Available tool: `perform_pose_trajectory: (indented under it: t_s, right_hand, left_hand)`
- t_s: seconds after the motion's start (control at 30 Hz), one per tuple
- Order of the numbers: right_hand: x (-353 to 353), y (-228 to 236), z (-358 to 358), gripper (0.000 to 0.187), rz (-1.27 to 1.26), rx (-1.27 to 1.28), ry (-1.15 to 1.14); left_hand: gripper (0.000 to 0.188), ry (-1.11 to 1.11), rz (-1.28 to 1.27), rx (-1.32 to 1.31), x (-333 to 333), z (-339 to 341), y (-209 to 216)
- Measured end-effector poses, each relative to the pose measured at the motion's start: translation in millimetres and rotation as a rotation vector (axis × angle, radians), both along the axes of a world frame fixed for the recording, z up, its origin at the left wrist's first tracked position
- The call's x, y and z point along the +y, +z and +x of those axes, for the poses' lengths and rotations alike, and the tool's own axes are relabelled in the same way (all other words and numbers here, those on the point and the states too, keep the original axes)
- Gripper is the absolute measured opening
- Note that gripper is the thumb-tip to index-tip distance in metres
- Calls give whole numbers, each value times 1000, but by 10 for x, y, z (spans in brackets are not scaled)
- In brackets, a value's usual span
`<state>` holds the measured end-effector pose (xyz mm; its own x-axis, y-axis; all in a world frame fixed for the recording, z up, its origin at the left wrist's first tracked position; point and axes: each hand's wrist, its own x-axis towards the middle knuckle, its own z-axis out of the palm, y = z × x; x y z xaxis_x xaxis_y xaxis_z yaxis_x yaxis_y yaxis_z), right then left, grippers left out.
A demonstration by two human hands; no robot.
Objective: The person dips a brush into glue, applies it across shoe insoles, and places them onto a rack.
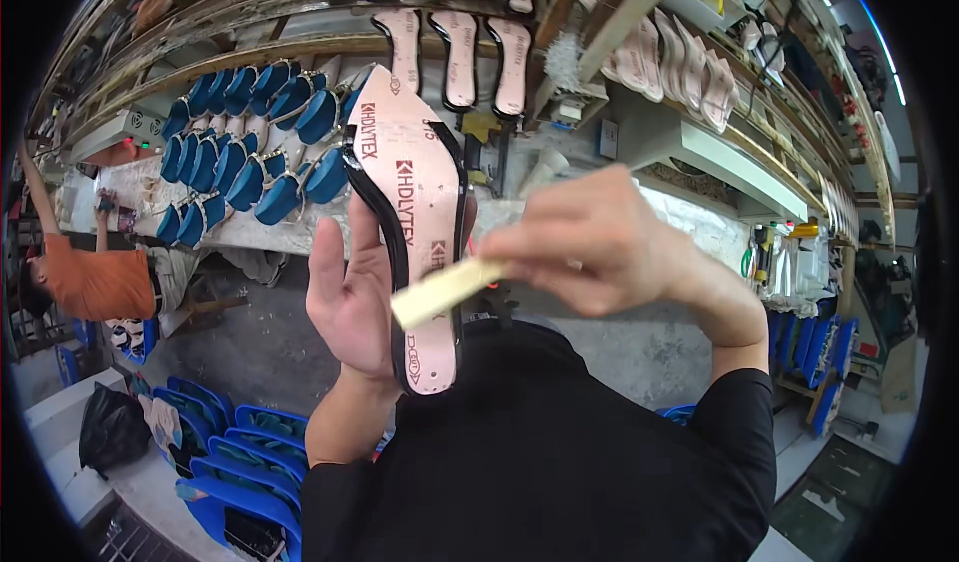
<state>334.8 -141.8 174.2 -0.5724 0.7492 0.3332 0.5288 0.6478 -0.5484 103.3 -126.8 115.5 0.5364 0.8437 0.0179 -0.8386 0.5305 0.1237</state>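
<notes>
A long pink shoe insole (pixel 425 197) with a black edge and printed lettering stands toe-up in front of my chest. My left hand (pixel 348 307) supports it from behind and along its left side; some of those fingers are hidden behind it. In my right hand (pixel 599 237), pinched between thumb and fingers, is a pale yellow flat strip (pixel 448 292), perhaps a brush or spreader; motion blur hides its kind. Its far end lies across the insole's lower half, and I cannot tell whether the two touch.
Blue sandals (pixel 238 174) stand in rows on the bench at the left. Similar insoles (pixel 458 62) lie on the racks ahead, and more hang at the upper right. A person in orange (pixel 100 284) works at far left. Blue trays (pixel 245 482) stand lower left; a pale box-shaped housing (pixel 734 167) is at right.
</notes>
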Motion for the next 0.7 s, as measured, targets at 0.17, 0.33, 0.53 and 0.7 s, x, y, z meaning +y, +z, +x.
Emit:
perform_pose_trajectory:
  t_s: [0.17, 0.33, 0.53, 0.7]
  right_hand:
    - [373, -6, -746, 25, -106, 138, 133]
    - [1262, 350, -839, 24, -152, 350, -304]
    - [2133, 212, -1102, 23, -163, 218, -162]
    - [1875, 268, -1250, 17, -450, 178, -112]
  left_hand:
    - [61, -1, 121, -42, 724, -558, -119]
    - [70, -57, 56, -74, 1098, -1136, -176]
    - [71, -186, 4, 33, 1400, -1676, -418]
    - [70, -193, 101, 6, 1606, -1833, -660]
